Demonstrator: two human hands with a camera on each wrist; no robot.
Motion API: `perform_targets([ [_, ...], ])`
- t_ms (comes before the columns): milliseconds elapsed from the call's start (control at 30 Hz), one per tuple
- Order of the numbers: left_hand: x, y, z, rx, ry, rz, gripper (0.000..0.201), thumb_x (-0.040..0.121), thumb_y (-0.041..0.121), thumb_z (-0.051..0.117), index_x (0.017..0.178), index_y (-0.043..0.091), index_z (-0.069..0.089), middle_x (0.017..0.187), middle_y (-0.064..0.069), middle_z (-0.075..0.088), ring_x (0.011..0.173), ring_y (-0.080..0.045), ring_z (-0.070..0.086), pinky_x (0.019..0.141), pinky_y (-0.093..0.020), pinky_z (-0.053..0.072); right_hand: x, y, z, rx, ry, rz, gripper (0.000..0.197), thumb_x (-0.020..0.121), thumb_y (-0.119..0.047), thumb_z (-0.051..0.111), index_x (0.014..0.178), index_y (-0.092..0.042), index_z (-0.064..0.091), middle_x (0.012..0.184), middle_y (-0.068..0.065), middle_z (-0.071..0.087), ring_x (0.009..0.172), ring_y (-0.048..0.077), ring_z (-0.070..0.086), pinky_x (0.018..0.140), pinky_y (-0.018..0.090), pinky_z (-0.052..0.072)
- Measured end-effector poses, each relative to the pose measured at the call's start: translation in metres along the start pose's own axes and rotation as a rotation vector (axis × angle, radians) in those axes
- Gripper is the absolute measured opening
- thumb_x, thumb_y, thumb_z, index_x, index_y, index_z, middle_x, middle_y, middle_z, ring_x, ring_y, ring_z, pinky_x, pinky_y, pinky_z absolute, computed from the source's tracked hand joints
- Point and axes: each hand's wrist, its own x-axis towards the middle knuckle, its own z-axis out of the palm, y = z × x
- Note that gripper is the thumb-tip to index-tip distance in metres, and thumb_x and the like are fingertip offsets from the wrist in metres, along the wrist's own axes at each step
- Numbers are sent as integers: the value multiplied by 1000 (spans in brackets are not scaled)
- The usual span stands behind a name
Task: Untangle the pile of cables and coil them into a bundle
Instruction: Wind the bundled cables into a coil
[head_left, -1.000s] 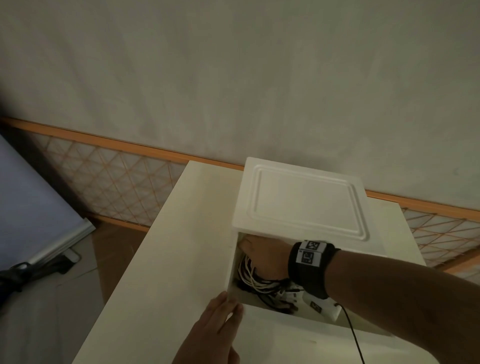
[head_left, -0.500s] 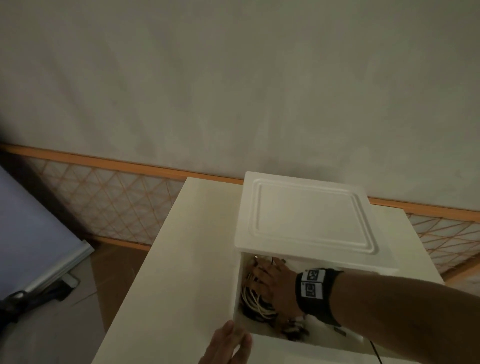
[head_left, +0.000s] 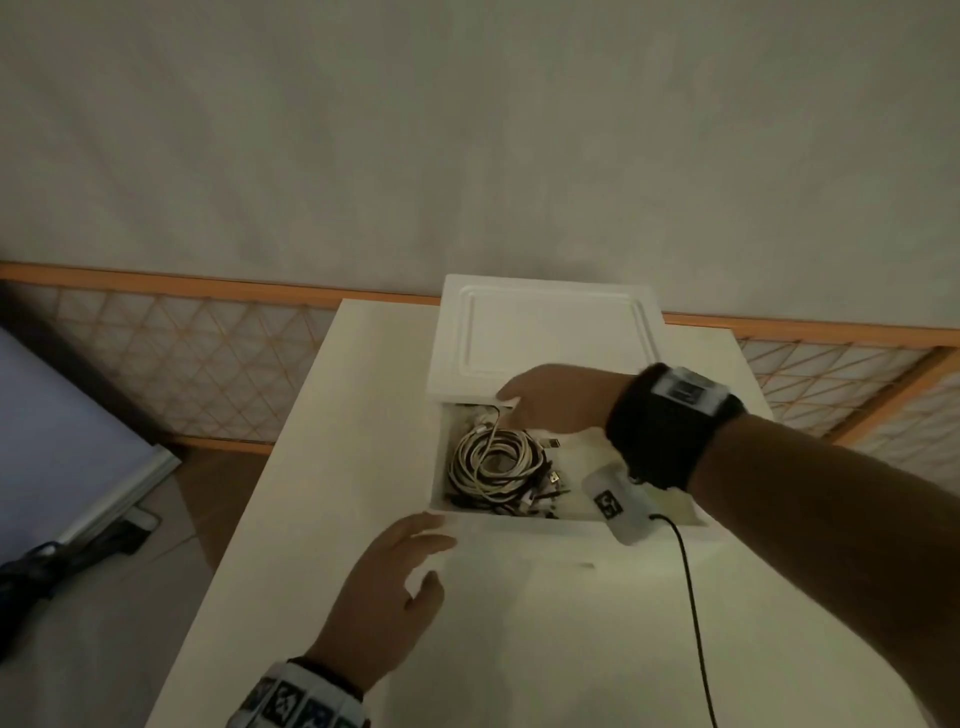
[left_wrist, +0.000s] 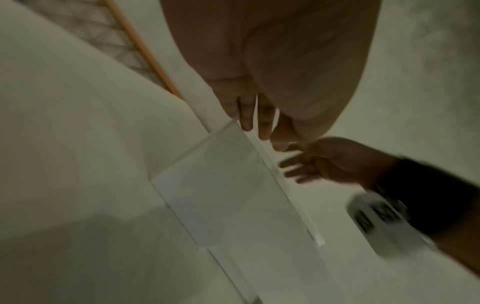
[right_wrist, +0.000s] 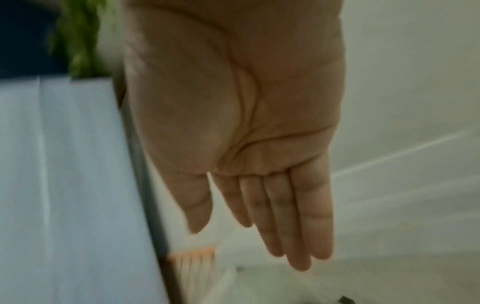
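A tangle of white and black cables (head_left: 493, 462) lies coiled in the left part of an open white foam box (head_left: 519, 526). The box lid (head_left: 545, 327) is slid back and covers the far half. My right hand (head_left: 511, 402) hovers above the cables at the lid's near edge; in the right wrist view this hand (right_wrist: 272, 236) shows a flat palm, straight fingers and nothing held. My left hand (head_left: 426, 540) rests with straight fingers against the box's front left corner, and the left wrist view shows the same fingers (left_wrist: 246, 121) at the box edge (left_wrist: 233, 185).
The box stands on a cream table (head_left: 322, 519) against a plain wall. An orange-framed lattice panel (head_left: 197, 364) runs behind it. A pale board (head_left: 57, 452) and dark items (head_left: 47, 566) sit on the floor at left. A black wire (head_left: 691, 597) trails from my right wrist.
My right hand has come up out of the box, off the cables, and now sits higher by the lid edge with nothing in it. The left hand stays at the front corner.
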Motion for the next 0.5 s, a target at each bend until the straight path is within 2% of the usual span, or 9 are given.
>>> perform_targets([
  [67, -8, 9, 2, -141, 143, -169, 17, 78, 16, 56, 84, 28, 67, 96, 24, 62, 90, 8, 58, 76, -5, 44, -34, 19, 3, 234, 173, 173, 30, 94, -30, 52, 107, -7, 65, 110, 12, 65, 99, 30, 62, 81, 33, 46],
  [100, -10, 7, 6, -185, 148, -288, 21, 81, 7, 59, 77, 26, 66, 87, 19, 64, 76, 6, 59, 69, -8, 45, -53, 32, 10, 178, 219, 286, 27, 93, -28, 49, 91, -7, 65, 98, 13, 67, 89, 29, 64, 74, 32, 48],
  [133, -11, 2, 11, -200, 87, -409, 27, 83, 1, 60, 72, 25, 66, 81, 14, 66, 69, 2, 59, 68, -14, 48, -74, 48, 21, 64, 259, 409, 25, 90, -28, 47, 77, -11, 60, 89, 10, 66, 82, 26, 63, 70, 31, 48],
  [200, -11, -6, 21, -204, -75, -573, 25, 84, 2, 61, 72, 23, 67, 76, 4, 68, 74, -11, 62, 77, -33, 53, -113, 79, 54, -17, 244, 617, 23, 84, -26, 49, 64, -14, 54, 71, 4, 67, 69, 21, 64, 65, 27, 49],
  [233, -9, -7, 27, -249, -105, -643, 21, 84, 1, 60, 76, 19, 68, 79, 1, 69, 79, -18, 63, 79, -36, 53, -128, 90, 74, 115, 218, 696, 23, 83, -24, 50, 66, -11, 58, 62, 3, 67, 60, 21, 65, 61, 26, 49],
  [300, -3, 0, 36, -507, -43, -791, 17, 88, -4, 55, 85, 8, 66, 87, -9, 68, 80, -22, 62, 74, -30, 52, -144, 101, 116, 592, 163, 798, 24, 89, -20, 52, 82, 0, 63, 59, 10, 68, 55, 24, 65, 58, 28, 47],
  [333, 1, 5, 39, -647, 4, -852, 16, 90, -6, 52, 89, 5, 65, 90, -13, 67, 81, -22, 62, 73, -28, 51, -145, 101, 133, 881, 171, 811, 25, 92, -21, 53, 92, 3, 62, 66, 14, 68, 58, 27, 65, 60, 31, 48],
  [400, 9, 12, 41, -823, 77, -926, 16, 94, -4, 47, 99, 0, 61, 98, -17, 65, 87, -25, 62, 80, -30, 51, -136, 93, 158, 1415, 348, 734, 33, 97, -28, 50, 106, 4, 55, 86, 21, 66, 70, 31, 65, 66, 37, 52],
  [500, 21, 12, 45, -1033, 204, -1016, 24, 98, 3, 44, 117, -7, 54, 111, -20, 60, 106, -32, 57, 94, -37, 45, -113, 73, 168, 1997, 577, 584, 54, 98, -40, 45, 132, 0, 37, 114, 27, 55, 96, 40, 61, 78, 51, 51],
])
